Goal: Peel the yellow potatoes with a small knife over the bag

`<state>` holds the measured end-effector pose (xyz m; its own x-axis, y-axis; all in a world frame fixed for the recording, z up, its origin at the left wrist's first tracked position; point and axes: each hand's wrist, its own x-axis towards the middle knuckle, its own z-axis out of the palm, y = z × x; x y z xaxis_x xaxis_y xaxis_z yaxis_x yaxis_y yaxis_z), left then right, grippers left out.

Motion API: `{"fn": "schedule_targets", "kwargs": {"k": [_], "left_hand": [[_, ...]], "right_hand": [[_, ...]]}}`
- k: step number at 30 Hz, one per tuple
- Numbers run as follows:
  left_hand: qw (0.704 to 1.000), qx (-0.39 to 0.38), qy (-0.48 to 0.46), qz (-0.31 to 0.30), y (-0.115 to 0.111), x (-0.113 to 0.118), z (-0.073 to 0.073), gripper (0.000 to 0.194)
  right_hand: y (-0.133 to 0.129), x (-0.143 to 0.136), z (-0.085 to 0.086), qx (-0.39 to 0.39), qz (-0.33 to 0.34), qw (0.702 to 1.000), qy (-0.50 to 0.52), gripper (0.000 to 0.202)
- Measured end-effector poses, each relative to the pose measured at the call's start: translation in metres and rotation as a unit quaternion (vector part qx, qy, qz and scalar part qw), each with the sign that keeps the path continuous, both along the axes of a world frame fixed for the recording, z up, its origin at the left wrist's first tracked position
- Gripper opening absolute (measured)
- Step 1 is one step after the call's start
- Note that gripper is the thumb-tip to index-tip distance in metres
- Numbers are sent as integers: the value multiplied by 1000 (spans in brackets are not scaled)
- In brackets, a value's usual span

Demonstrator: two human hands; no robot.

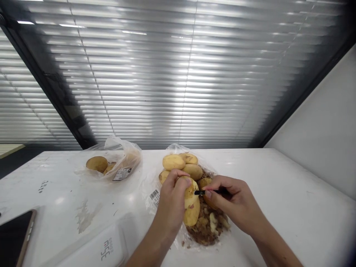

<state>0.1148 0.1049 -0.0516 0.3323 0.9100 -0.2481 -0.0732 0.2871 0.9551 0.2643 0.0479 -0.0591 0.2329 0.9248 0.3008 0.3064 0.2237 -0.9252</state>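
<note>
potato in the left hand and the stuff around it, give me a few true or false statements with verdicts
1. The left hand holds a potato over a heap of peelings. True.
2. The right hand is bare of any tool. False: its grip is on a thin black-handled tool whose tip meets the potato.
3. A second plastic bag with potatoes lies further left on the white table. True.
4. The phone lies at the table's right edge. False: it is at the lower left.
5. Peeled potatoes are piled behind the hands. True.
</note>
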Motion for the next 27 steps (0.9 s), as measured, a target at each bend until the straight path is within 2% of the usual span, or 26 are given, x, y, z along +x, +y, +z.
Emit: {"fn": "schedule_targets", "kwargs": {"k": [3, 10, 15, 19, 27], "left_hand": [[1000, 0, 1, -3, 0, 0, 0, 11], [1000, -14, -3, -5, 0, -1, 3, 11], [1000, -26, -15, -2, 1, -1, 6, 15], [999, -32, -26, 5, 2, -2, 7, 18], [998, -36, -42, -8, 4, -1, 5, 20]], "right_hand": [[1, 1, 0, 1, -6, 1000, 6, 9], [1, 4, -3, 12, 25, 1000, 5, 8], [-1, 8, 0, 39, 72, 993, -81, 15], [-2, 10, 2, 74, 79, 982, -157, 26], [-1, 9, 0, 107, 77, 975, -176, 29]]}}
